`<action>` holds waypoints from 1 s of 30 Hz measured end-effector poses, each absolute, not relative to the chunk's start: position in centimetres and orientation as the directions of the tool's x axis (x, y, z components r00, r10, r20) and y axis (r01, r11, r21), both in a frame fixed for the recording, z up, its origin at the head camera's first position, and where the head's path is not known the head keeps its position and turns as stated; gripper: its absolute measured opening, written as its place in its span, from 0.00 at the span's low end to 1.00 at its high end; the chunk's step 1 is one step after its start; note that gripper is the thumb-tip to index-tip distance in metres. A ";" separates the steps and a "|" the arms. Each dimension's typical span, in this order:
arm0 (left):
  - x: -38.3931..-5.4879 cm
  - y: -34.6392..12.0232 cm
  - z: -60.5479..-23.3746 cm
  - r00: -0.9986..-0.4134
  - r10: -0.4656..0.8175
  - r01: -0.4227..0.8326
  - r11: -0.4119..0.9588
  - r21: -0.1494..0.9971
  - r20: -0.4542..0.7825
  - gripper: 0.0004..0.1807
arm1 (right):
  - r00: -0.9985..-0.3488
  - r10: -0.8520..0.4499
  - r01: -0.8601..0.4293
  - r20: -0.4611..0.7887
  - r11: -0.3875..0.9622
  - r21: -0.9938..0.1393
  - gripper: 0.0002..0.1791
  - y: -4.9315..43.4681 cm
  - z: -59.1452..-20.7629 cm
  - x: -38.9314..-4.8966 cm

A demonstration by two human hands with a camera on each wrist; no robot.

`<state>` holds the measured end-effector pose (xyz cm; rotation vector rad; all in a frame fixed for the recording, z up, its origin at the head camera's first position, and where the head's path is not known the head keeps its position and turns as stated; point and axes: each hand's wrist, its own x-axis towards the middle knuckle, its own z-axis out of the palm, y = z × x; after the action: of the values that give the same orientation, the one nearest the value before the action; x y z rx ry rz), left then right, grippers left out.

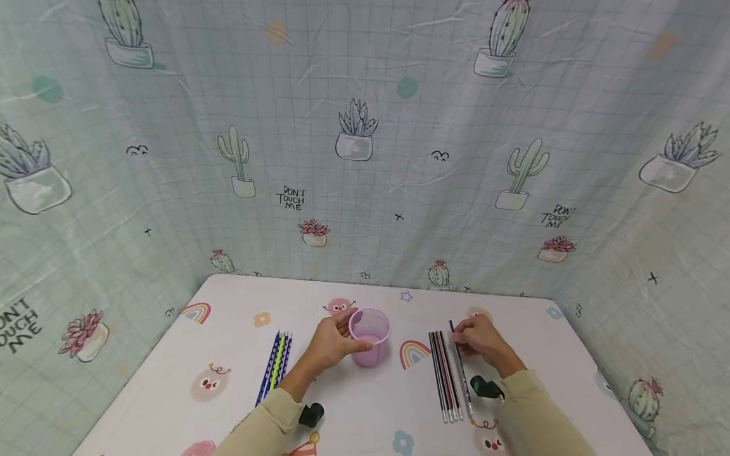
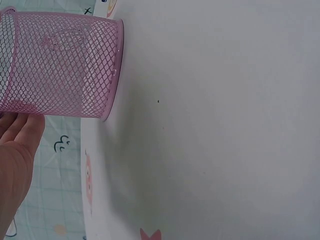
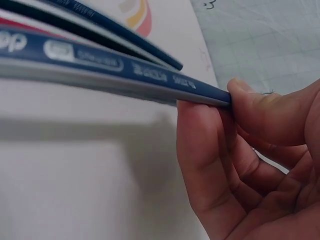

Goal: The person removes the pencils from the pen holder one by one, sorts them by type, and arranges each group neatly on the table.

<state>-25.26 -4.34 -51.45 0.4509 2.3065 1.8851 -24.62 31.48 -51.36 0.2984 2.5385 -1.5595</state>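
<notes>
A pink mesh pencil cup stands mouth up near the middle of the table, its wall filling the upper left of the left wrist view. My left hand holds it from the left, thumb across the near side and fingers behind. Over on the right, my right hand pinches a dark blue pencil near its far end between thumb and fingers. That pencil lies slanted along the right side of a row of dark pencils, their near ends toward me.
Left of the cup lies a bundle of blue patterned pencils with a yellow-green pencil among them. The white table carries printed cartoons and rainbows. A cactus-print cloth hangs behind and at both sides.
</notes>
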 end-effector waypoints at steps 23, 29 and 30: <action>-25.1 -4.6 -51.6 -0.946 0.313 0.146 0.181 0.973 0.084 0.52 | -0.967 0.144 0.255 -0.210 0.495 -0.831 0.04 30.3 -53.4 -24.4; -25.0 -4.9 -51.4 -0.943 0.320 0.161 0.211 0.964 0.088 0.55 | -0.970 0.151 0.244 -0.193 0.537 -0.807 0.06 30.3 -53.1 -24.6; -24.9 -5.0 -51.3 -0.941 0.326 0.169 0.221 0.961 0.090 0.55 | -0.972 0.153 0.233 -0.177 0.565 -0.792 0.07 30.4 -53.0 -24.6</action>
<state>-24.95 -4.99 -51.28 0.4794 2.3494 1.8207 -24.61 30.41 -52.99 0.3340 2.7000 -1.3865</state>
